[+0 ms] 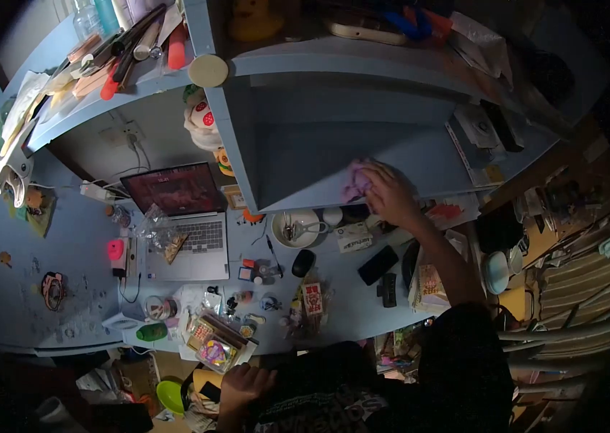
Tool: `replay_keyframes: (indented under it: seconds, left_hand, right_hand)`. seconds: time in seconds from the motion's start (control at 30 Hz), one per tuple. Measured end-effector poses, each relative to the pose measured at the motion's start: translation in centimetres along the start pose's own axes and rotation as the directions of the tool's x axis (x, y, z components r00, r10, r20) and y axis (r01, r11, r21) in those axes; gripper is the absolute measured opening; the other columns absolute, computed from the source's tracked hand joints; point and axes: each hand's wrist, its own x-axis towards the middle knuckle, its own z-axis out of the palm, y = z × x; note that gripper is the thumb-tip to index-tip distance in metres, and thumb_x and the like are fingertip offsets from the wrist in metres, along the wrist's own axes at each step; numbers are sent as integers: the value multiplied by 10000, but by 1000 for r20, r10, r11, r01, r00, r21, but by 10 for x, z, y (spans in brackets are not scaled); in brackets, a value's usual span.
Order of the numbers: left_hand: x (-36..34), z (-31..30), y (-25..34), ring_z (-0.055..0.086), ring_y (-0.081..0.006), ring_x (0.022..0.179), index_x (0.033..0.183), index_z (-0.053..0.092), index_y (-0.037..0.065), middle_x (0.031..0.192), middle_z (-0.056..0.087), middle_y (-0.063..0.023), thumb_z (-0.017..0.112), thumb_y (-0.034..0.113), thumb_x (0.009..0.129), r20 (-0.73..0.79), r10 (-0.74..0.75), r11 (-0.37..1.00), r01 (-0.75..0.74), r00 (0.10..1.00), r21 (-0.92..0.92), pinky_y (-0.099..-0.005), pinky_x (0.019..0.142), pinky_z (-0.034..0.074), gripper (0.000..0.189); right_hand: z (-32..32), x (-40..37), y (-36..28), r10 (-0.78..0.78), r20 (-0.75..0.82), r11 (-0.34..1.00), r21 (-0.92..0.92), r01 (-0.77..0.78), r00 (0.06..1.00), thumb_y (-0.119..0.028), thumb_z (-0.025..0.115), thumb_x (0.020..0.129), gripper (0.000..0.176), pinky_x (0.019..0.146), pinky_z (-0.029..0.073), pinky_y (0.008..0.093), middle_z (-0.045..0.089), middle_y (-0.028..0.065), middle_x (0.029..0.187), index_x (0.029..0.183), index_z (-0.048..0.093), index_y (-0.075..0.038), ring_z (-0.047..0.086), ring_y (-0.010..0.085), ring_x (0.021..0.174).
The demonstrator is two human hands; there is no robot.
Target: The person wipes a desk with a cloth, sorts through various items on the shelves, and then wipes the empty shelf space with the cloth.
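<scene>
My right hand (389, 195) reaches into the wide shelf compartment (305, 155) above the desk. Its fingers are closed on a crumpled purple cloth (355, 182), which is pressed to the shelf board near its front edge. Low in the view, close to my body, my left hand (246, 385) has its fingers curled in, and I see nothing in them. Nearest to that hand is a clear-lidded box with a colourful label (217, 352) at the desk's front edge.
An open laptop (189, 245) stands on the desk, a plastic bag on its keyboard. A white bowl (296, 228), black mouse (303, 263) and phone (378, 265) lie below the shelf. Boxes (474, 144) stand at the compartment's right end. Pens and brushes (132, 47) crowd the upper left shelf.
</scene>
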Motion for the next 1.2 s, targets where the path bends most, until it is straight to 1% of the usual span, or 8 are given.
replay_keyframes:
  seconds: [0.33,0.5,0.6,0.67,0.7,0.93,1.03,1.2]
  left_hand:
    - [-5,10,-1,470,-190,488,574,452,128,539,399,-25,722,173,716,-30,-11,999,10,999,-30,-325,409,386,309]
    - [1,4,9,464,-199,467,564,448,127,512,391,-33,722,155,703,-11,58,998,-58,998,-23,-330,401,380,309]
    - [9,-2,10,468,-206,469,571,467,126,513,413,-39,720,139,699,-21,81,995,-82,996,-52,-333,403,381,283]
    - [14,-3,9,476,-212,478,580,488,123,522,438,-43,720,127,694,-25,89,992,-91,996,-84,-334,405,383,259]
    - [17,3,6,494,-229,499,608,519,113,555,481,-50,717,111,699,-96,74,970,-94,993,-223,-336,426,395,217]
    - [110,1,23,603,-234,720,825,621,38,782,613,-101,620,15,785,-133,-293,714,124,947,-689,-318,635,466,46]
    - [154,-5,38,557,-176,1055,1253,504,22,1150,585,-91,550,90,885,-105,-403,357,51,909,-933,-291,847,453,376]
    - [175,2,45,532,-147,1038,1217,503,24,1151,563,-62,505,206,945,172,-406,-178,107,898,-978,-263,859,421,327]
  right_hand:
    - [79,25,-79,33,-515,968,-196,-155,856,-217,590,777,368,818,437,447,573,152,1076,1101,553,-48,528,354,1025]
    - [94,48,-145,286,-247,957,117,-264,926,-234,588,818,289,745,440,440,592,153,1043,1052,577,-65,555,319,959]
    - [84,32,-129,538,69,696,525,-490,840,-310,530,896,322,784,474,420,582,161,1112,1115,559,-74,569,288,995]
    - [65,2,-114,497,439,-626,779,-42,748,-331,487,923,384,895,476,413,564,131,1186,1202,519,-69,558,264,1075]
    - [42,-13,-111,357,418,-715,698,-43,836,-329,477,927,408,944,453,414,549,118,1214,1238,491,-66,542,258,1109]
    - [-15,-68,-142,217,229,-818,573,49,949,-279,485,924,454,1003,416,433,514,100,1275,1327,423,-80,503,275,1170]
    - [-12,-80,-152,260,321,-836,547,45,911,-266,499,914,466,1012,405,431,518,93,1275,1338,418,-88,501,270,1176]
    - [-2,-99,-157,230,422,-862,507,-18,877,-406,444,941,523,1035,373,427,487,92,1318,1358,392,-95,492,272,1187]
